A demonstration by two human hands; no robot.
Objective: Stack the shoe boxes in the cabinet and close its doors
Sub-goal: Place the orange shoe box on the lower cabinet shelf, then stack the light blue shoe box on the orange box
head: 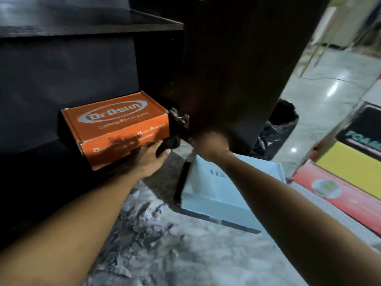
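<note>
An orange cardboard shoe box (117, 125) sits low inside the dark wooden cabinet (82, 65). The left hand (149, 157) presses its front, fingers straight; the right hand (210, 144) reaches its far corner, grip unclear. Likely stiff and light; best held at both ends.

— Item, right of centre, behind: black plastic bag (276, 133), crinkled, open at the top, standing on the floor.

— Floor?

— Polished pale tile (329, 87) with bright light reflections at right; mottled grey-and-white stone pattern in the foreground.

— Right edge?

— Yellow panel (354, 168), and beside it a red panel (338, 195) bearing a pale round emblem. Above them, dark mat (365, 129) with teal lettering, partly cut off, unreadable in full.
</note>
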